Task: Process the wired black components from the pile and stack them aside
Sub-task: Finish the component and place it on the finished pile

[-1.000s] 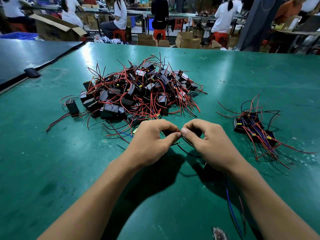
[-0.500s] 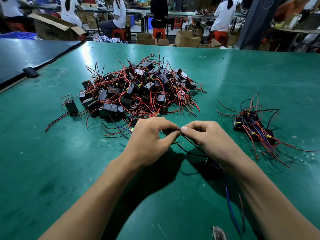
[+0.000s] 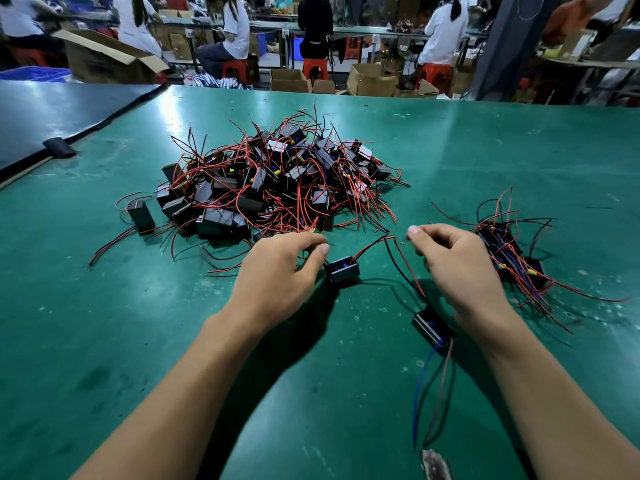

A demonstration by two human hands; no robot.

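The left hand (image 3: pixel 277 268) and right hand (image 3: pixel 450 265) were curled; I couldn't tell if either gripped wire. A component (image 3: pixel 343 270) sat between them, long axis left-right, wires heading far-right; pile (image 3: pixel 277 181) beyond, stack (image 3: pixel 509 251) right.

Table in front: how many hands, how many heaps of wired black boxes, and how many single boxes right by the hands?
Hands: 2, left hand and right hand
Heaps: 2, big pile and small stack
Single boxes: 2, box by the left thumb and box by the right wrist
Total: 6
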